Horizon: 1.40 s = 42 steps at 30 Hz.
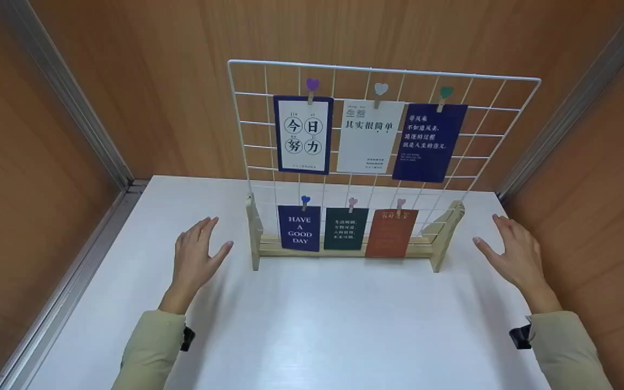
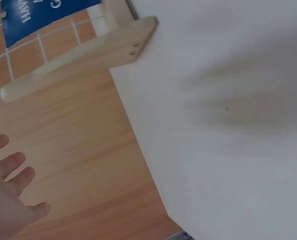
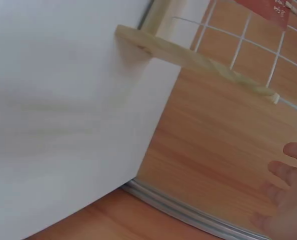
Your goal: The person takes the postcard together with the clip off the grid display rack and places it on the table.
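Note:
A white wire grid (image 1: 344,69) stands upright in a pale wooden stand (image 1: 344,250) on the table. Small heart-topped clips hold several cards on it in two rows. The upper row has a blue-bordered card (image 1: 304,135), a white card (image 1: 369,143) and a dark blue card (image 1: 428,143). Below hang a navy card (image 1: 299,228), a green card (image 1: 346,229) and an orange-red card (image 1: 391,233). My left hand (image 1: 195,257) hovers left of the stand, fingers spread, holding nothing. To the right of the stand, my right hand (image 1: 515,257) is likewise spread and holds nothing.
The white table (image 1: 312,325) extends from the stand toward me. Wooden panels (image 1: 128,81) rise behind it and on both sides, with metal strips (image 1: 84,114) along their corners. Each wrist wears a black device (image 1: 521,337).

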Each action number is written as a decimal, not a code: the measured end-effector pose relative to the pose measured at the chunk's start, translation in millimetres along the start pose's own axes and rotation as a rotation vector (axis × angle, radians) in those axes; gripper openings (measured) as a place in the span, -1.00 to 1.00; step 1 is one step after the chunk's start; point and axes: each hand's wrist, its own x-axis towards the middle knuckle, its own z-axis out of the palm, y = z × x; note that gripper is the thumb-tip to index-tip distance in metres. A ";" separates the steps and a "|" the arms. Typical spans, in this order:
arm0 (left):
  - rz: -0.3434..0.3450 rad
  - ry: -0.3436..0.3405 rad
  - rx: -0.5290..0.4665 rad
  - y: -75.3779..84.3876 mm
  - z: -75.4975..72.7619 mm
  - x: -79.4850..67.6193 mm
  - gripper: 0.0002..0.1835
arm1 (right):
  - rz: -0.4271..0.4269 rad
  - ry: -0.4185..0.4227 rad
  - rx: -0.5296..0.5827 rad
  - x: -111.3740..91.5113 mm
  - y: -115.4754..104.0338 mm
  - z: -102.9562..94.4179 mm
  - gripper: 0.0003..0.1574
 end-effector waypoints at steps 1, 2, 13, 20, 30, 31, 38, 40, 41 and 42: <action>0.001 0.036 -0.064 4.8 -1.7 2.8 -0.39 | -0.004 0.053 0.050 2.2 -4.1 -1.4 -0.24; 0.001 0.064 -0.133 10.0 -3.7 5.8 -0.43 | -0.008 0.104 0.102 4.5 -8.8 -2.9 -0.31; -0.121 0.033 -0.679 64.0 -23.6 38.1 -0.57 | 0.029 0.383 0.559 38.2 -82.8 -20.7 -0.65; -0.174 -0.050 -0.772 81.5 -30.8 55.4 -0.59 | 0.075 0.247 0.810 52.4 -140.7 -35.9 -0.60; -0.215 -0.138 -0.749 92.7 -34.6 75.6 -0.55 | -0.031 0.133 0.896 88.3 -185.5 -23.5 -0.55; -0.221 -0.144 -0.745 93.5 -34.5 77.0 -0.55 | -0.039 0.122 0.901 91.0 -190.7 -22.6 -0.55; -0.231 -0.157 -0.762 100.9 -37.5 85.3 -0.56 | -0.120 0.065 0.937 104.5 -234.1 -26.7 -0.60; -0.225 -0.153 -0.770 103.1 -37.9 87.9 -0.56 | -0.139 0.051 0.936 109.2 -244.1 -27.1 -0.61; -0.223 -0.151 -0.770 104.2 -37.8 89.2 -0.56 | -0.145 0.043 0.935 111.5 -249.0 -27.5 -0.61; -0.223 -0.151 -0.767 105.3 -37.6 90.4 -0.56 | -0.152 0.038 0.941 115.5 -251.4 -25.3 -0.61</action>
